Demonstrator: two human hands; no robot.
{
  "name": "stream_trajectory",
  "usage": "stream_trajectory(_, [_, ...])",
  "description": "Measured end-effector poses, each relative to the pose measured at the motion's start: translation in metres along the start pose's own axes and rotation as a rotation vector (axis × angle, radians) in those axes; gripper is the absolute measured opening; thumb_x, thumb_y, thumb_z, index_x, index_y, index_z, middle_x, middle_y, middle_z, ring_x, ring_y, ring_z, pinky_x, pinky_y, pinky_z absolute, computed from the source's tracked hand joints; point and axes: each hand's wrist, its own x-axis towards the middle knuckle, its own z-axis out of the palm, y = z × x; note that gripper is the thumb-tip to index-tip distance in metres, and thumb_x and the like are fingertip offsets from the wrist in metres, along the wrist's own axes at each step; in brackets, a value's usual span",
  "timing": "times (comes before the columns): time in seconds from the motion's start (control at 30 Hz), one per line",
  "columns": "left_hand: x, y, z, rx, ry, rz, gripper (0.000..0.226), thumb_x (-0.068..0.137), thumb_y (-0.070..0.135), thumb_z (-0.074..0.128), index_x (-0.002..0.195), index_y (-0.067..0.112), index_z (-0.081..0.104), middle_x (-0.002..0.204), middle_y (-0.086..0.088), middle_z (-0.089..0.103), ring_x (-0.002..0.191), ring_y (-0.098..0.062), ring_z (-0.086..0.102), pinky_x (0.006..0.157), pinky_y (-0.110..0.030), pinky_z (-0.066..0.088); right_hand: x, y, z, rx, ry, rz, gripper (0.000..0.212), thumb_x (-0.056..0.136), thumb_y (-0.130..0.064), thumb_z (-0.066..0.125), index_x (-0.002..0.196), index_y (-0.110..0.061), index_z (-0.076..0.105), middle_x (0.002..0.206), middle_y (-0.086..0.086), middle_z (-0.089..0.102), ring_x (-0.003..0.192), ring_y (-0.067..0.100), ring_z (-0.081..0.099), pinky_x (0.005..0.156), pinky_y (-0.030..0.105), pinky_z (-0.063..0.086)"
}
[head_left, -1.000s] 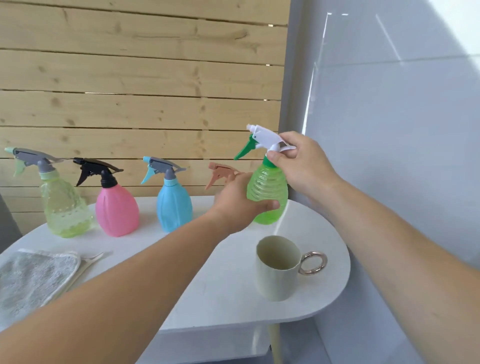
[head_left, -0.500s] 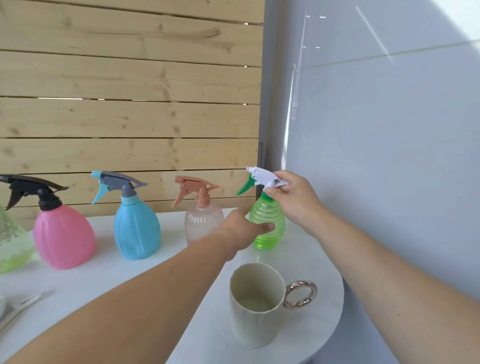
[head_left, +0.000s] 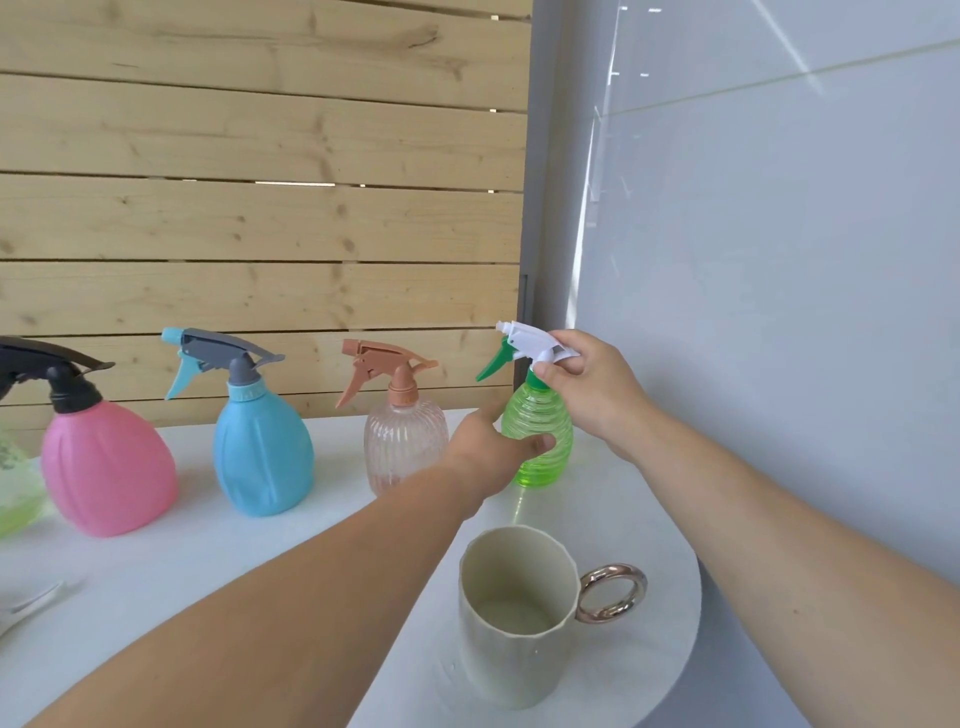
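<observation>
- White table (head_left: 218, 566) fills the lower half of the frame, with a row of spray bottles along its back edge. The pink one (head_left: 106, 467) and the blue one (head_left: 262, 452) sit at centre left and nobody's touching them.
- Cream mug (head_left: 498, 670) stands at lower centre, nearest the camera, open top up. It's well in front of the action.
- Left hand (head_left: 493, 452) is wrapped round the belly of the bottle being worked on, thumb across the front, holding it steady.
- Right hand (head_left: 597, 389) is curled in from the right, thumb and fingers pinching at the neck, right under the sprayer.
- Green spray bottle (head_left: 543, 421) is right of centre by the grey wall, upright, looks parked on the table just beside the peach ribbed bottle (head_left: 402, 447).
- White spray head (head_left: 530, 345) has its green trigger pointing left.
- My read: this is the twisting-the-top step. Next it needs a firm turn at the collar while the left hand stops the body spinning, and the bottle kept upright.
</observation>
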Motion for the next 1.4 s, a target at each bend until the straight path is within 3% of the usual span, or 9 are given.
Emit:
stream_trajectory(0.2, [-0.001,-0.002,0.002,0.012,-0.006,-0.040,0.089,0.073,0.050,0.086,0.151,0.036,0.044,0.134,-0.011,0.065,0.124,-0.036,0.062,0.095,-0.040,0.056,-0.005,-0.001,-0.003,-0.001,-0.015,0.003,0.041,0.095,-0.023,0.063,0.135,-0.031,0.055,0.099,-0.005,0.076,0.099,0.017,0.067,0.082,0.029,0.049])
stream_trajectory(0.3, [-0.008,0.001,-0.007,0.028,0.005,-0.099,0.096,0.079,0.050,0.083,0.158,0.025,0.034,0.147,-0.011,0.054,0.131,-0.035,0.056,0.107,-0.044,0.050,-0.009,-0.005,-0.008,0.021,0.016,0.020,0.057,0.094,-0.028,0.065,0.146,-0.030,0.042,0.112,-0.002,0.073,0.109,0.011,0.063,0.079,0.017,0.042])
stream_trajectory(0.5, [-0.062,0.024,-0.042,-0.056,-0.046,-0.127,0.042,0.097,0.039,0.067,0.128,0.010,0.062,0.114,-0.009,0.061,0.098,-0.022,0.059,0.099,-0.039,0.055,-0.031,-0.028,-0.020,-0.092,0.198,0.048,0.058,0.090,-0.040,0.065,0.143,-0.032,0.044,0.143,0.004,0.051,0.127,0.019,0.052,0.088,0.023,0.040])
stream_trajectory(0.77, [-0.173,0.018,-0.124,-0.002,0.063,-0.040,0.017,0.099,0.029,0.065,0.107,0.014,0.069,0.104,-0.007,0.076,0.089,-0.016,0.072,0.091,-0.039,0.059,-0.107,-0.100,0.005,-0.147,0.213,-0.197,0.015,0.094,-0.027,0.058,0.109,-0.025,0.062,0.114,-0.006,0.059,0.106,0.009,0.056,0.083,0.023,0.041])
stream_trajectory(0.87, [-0.211,-0.003,-0.168,0.143,0.206,-0.023,0.012,0.097,0.030,0.066,0.105,0.021,0.068,0.100,-0.003,0.075,0.091,-0.021,0.072,0.087,-0.040,0.059,-0.146,-0.129,0.040,-0.092,0.092,-0.241,0.010,0.094,-0.026,0.058,0.098,-0.024,0.068,0.098,-0.013,0.067,0.090,0.001,0.061,0.077,0.018,0.047])
stream_trajectory(0.93, [-0.234,-0.024,-0.198,0.295,0.314,-0.018,0.013,0.096,0.031,0.066,0.108,0.024,0.067,0.097,0.004,0.072,0.092,-0.020,0.069,0.075,-0.031,0.055,-0.168,-0.141,0.068,-0.079,-0.076,-0.242,0.011,0.095,-0.024,0.058,0.092,-0.023,0.068,0.086,-0.008,0.070,0.078,0.005,0.061,0.072,0.019,0.047])
stream_trajectory(1.0, [-0.253,-0.048,-0.229,0.415,0.431,-0.019,0.019,0.097,0.030,0.065,0.114,0.025,0.066,0.109,0.005,0.069,0.103,-0.017,0.065,0.079,-0.028,0.047,-0.187,-0.148,0.101,-0.109,-0.290,-0.209,0.014,0.097,-0.027,0.056,0.091,-0.022,0.067,0.086,-0.005,0.070,0.081,0.010,0.062,0.078,0.022,0.048])
stream_trajectory(1.23, [-0.292,-0.110,-0.330,0.696,0.625,-0.327,0.046,0.101,0.043,0.047,0.144,0.026,0.050,0.141,-0.007,0.054,0.124,-0.033,0.051,0.100,-0.045,0.048,-0.227,-0.151,0.226,-0.272,-0.698,-0.254,0.026,0.099,-0.036,0.050,0.118,-0.025,0.064,0.126,-0.010,0.061,0.119,0.011,0.052,0.103,0.027,0.039])
stream_trajectory(1.4, [-0.308,-0.151,-0.358,0.746,0.509,-0.283,0.038,0.105,0.036,0.040,0.139,0.026,0.055,0.146,-0.003,0.051,0.133,-0.030,0.040,0.104,-0.042,0.040,-0.235,-0.171,0.304,-0.410,-0.830,-0.418,0.049,0.100,-0.040,0.049,0.145,-0.023,0.043,0.159,-0.002,0.030,0.148,0.017,0.016,0.119,0.030,0.015])
